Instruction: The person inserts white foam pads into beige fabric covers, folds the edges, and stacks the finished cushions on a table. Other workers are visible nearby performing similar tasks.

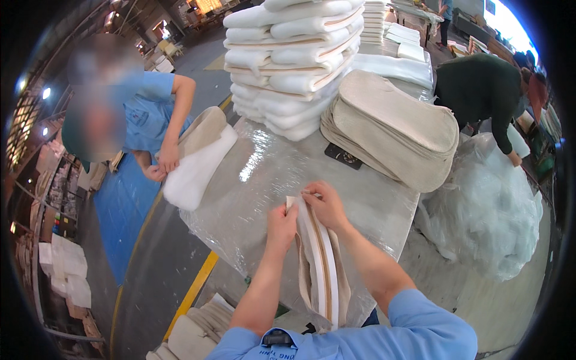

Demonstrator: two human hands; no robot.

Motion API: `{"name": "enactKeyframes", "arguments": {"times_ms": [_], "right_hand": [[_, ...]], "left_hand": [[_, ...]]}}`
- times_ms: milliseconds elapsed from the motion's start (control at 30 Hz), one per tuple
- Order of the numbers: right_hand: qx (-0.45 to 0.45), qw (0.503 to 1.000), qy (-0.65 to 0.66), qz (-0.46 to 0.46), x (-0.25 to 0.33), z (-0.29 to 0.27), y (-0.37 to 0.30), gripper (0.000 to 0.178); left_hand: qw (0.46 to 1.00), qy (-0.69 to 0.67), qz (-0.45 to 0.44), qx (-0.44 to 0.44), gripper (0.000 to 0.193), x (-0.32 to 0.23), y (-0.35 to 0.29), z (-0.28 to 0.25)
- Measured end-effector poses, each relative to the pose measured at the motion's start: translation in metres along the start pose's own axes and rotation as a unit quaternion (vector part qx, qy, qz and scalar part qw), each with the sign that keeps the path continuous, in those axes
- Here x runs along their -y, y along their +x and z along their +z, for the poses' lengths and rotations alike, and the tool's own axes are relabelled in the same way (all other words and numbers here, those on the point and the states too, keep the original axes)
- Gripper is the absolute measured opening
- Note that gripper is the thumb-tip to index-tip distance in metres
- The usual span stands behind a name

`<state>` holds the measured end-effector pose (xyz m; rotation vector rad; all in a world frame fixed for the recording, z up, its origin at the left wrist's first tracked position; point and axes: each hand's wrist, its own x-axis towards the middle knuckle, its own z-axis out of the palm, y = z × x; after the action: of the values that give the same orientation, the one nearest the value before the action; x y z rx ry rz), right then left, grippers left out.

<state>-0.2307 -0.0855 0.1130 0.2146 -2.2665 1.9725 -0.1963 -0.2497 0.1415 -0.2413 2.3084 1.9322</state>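
Observation:
A beige fabric cover (305, 273) with a long zipper (327, 276) on white tape hangs over the near table edge, its zipper side up. My left hand (282, 227) pinches the left corner of its far end. My right hand (324, 206) grips the same end on the right, fingers bent over the fabric. The fingertips of both hands partly hide that end. Beyond my hands lie a black card-like piece (343, 157) and a pile of flat, rounded beige covers (393, 114).
A tall stack of white padded pieces (288, 66) stands at the table's (240, 198) far side. On the left, a co-worker (147, 111) handles a white pad (201, 168) partly in a beige cover. Another person (480, 90) bends beside a large clear plastic bundle (486, 204) at right.

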Motion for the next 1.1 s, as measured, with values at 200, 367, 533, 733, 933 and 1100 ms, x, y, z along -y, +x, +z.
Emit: {"name": "enactKeyframes", "arguments": {"times_ms": [200, 367, 533, 733, 933, 1100], "right_hand": [[-0.106, 0.985, 0.127, -0.057, -0.009, 0.014, -0.030, 0.007], [-0.100, 0.986, 0.121, -0.058, -0.013, 0.016, -0.033, 0.010], [-0.053, 0.992, -0.002, -0.118, -0.010, 0.007, -0.024, 0.027], [0.123, 0.982, -0.045, -0.132, 0.000, -0.018, 0.011, 0.043], [0.284, 0.950, 0.129, 0.035, -0.005, -0.031, 0.039, 0.035], [0.251, 0.959, 0.124, -0.041, -0.007, -0.031, 0.035, 0.018]], "left_hand": [[0.976, 0.130, 0.152, -0.083, 0.023, -0.010, -0.023, 0.010], [0.955, 0.166, 0.212, -0.122, 0.017, -0.019, -0.021, 0.014], [0.940, 0.193, 0.254, -0.123, 0.013, -0.027, -0.009, 0.014], [0.915, 0.207, 0.314, -0.147, 0.007, -0.031, -0.011, 0.013], [0.910, 0.214, 0.327, -0.138, 0.009, -0.029, -0.015, 0.010], [0.937, 0.126, 0.303, -0.115, 0.005, -0.025, -0.013, 0.012]]}}
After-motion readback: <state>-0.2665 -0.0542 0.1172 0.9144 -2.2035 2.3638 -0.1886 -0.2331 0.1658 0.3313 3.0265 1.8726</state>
